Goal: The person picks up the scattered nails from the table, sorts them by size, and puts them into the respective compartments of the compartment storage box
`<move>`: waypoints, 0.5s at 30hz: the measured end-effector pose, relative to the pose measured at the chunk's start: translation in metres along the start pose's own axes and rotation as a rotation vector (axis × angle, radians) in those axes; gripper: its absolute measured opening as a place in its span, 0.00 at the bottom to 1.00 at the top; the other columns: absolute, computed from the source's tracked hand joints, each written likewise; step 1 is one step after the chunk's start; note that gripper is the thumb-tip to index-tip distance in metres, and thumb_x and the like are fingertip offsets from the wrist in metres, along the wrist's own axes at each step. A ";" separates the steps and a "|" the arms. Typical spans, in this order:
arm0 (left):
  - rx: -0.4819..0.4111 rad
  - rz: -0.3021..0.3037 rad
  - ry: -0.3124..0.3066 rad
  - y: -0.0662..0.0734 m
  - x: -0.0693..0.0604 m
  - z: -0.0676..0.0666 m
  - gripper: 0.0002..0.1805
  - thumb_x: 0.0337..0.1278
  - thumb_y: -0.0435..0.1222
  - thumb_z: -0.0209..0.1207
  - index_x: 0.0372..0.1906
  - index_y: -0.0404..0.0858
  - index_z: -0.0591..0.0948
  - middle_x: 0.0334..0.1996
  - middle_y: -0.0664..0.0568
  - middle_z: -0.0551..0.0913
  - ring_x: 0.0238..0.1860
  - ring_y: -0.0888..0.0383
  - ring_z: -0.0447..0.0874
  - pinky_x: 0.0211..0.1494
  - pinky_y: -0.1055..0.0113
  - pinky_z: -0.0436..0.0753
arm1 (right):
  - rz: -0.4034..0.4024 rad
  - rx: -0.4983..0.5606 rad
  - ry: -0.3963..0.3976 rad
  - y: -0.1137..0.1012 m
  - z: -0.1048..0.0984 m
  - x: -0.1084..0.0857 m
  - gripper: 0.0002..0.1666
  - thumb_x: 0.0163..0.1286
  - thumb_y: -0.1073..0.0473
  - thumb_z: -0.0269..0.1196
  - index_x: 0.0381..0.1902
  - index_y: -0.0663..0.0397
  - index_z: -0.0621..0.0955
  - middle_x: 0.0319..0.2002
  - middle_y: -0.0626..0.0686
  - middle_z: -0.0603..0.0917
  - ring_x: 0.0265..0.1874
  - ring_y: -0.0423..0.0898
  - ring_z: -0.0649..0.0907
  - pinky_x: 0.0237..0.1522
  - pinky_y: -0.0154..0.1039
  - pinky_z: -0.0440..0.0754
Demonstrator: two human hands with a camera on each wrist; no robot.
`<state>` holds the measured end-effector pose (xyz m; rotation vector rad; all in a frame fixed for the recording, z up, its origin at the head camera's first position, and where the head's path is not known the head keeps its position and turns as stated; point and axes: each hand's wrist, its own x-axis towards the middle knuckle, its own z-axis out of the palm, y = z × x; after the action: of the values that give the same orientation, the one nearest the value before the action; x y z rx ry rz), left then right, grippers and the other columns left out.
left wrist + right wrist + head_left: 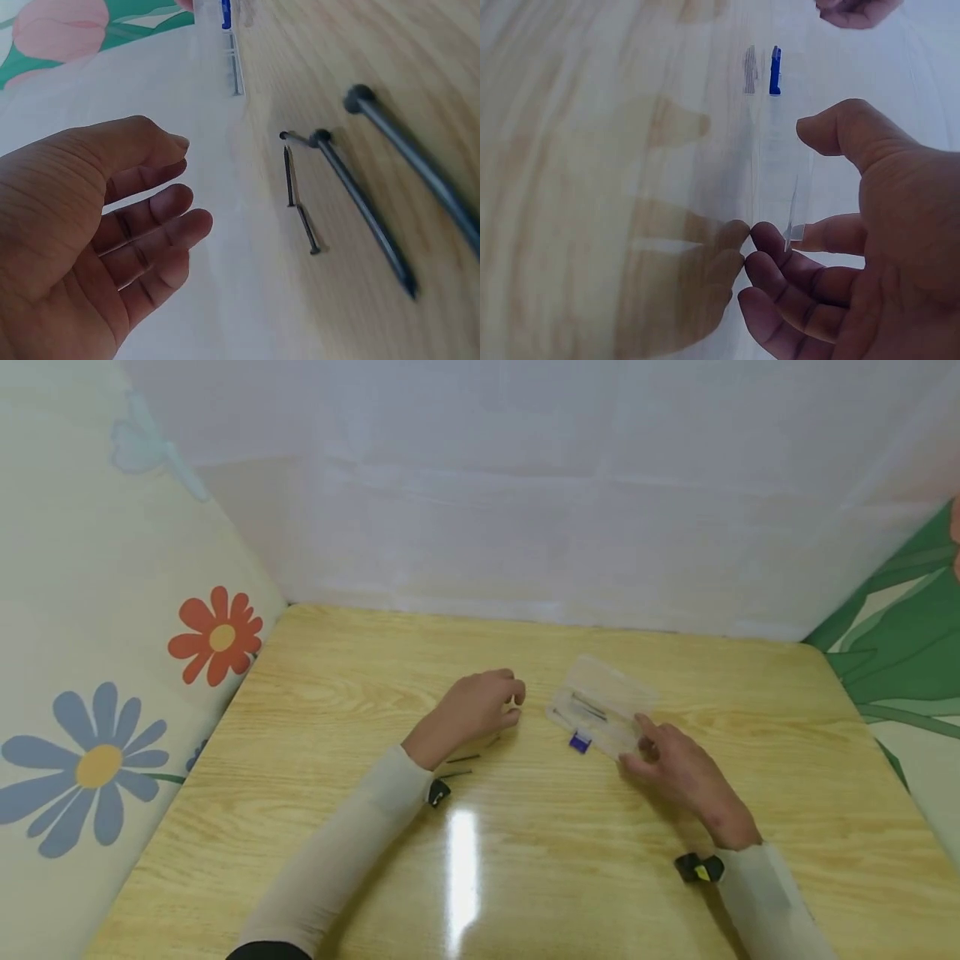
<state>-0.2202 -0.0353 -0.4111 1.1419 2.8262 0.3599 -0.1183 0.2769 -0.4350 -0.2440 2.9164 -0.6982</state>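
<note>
My left hand (480, 702) is above the table with its fingers loosely bent and nothing between them. Beneath its wrist lie several dark nails (463, 758); the left wrist view shows long thick nails (367, 214) and short thin ones (289, 176). A clear plastic box (611, 739) with its transparent lid (600, 670) raised at the back is to the right of that hand. Some nails (588, 706) lie in it, and a blue latch (580, 742) sits on its front side. My right hand (678, 764) touches the box's right end, thumb apart from the relaxed fingers.
The light wooden table (570, 868) ends at a white cloth backdrop (480, 527). Flower-printed panels (97, 768) flank it on the left and right. Small dark cameras (699, 868) are strapped at both wrists.
</note>
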 end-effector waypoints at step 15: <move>0.014 -0.055 -0.012 -0.009 -0.043 -0.006 0.08 0.68 0.41 0.65 0.46 0.44 0.87 0.40 0.55 0.82 0.31 0.62 0.77 0.30 0.65 0.78 | 0.010 0.005 -0.015 0.001 -0.001 0.000 0.47 0.71 0.51 0.67 0.76 0.73 0.61 0.47 0.65 0.81 0.44 0.59 0.81 0.47 0.60 0.79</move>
<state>-0.1961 -0.0726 -0.4083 1.0621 2.8483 0.3286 -0.1190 0.2782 -0.4343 -0.2327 2.8998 -0.6988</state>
